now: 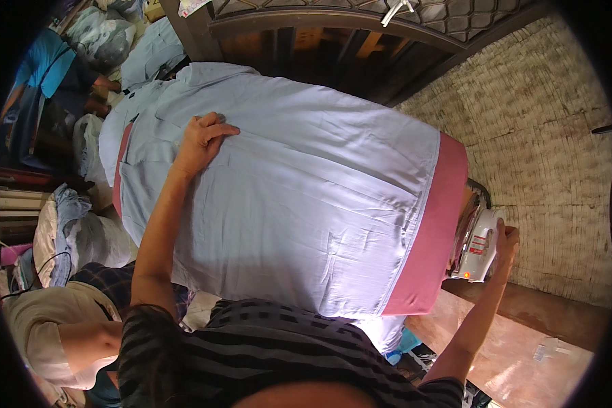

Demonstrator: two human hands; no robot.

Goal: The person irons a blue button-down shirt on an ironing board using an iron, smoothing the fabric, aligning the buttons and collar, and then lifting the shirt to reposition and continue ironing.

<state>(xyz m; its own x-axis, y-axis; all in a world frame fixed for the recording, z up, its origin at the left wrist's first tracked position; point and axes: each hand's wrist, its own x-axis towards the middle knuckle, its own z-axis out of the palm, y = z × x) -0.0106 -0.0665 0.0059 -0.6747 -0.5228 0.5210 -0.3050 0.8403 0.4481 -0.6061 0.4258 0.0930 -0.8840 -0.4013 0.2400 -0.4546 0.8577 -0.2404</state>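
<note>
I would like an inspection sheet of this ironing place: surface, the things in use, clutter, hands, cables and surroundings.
Surface: ironing table with a pink cover, mostly under cloth.
Things in use: pale blue shirt spread flat; white iron at the right end.
Clutter: heaps of clothes at the left; bagged bundles at the upper left.
Hands: left hand flat on the shirt; right hand in a grip on the iron.
Cables: thin dark cable at the lower left.
Surroundings: woven wall, wooden bench, another person at the lower left.
</note>
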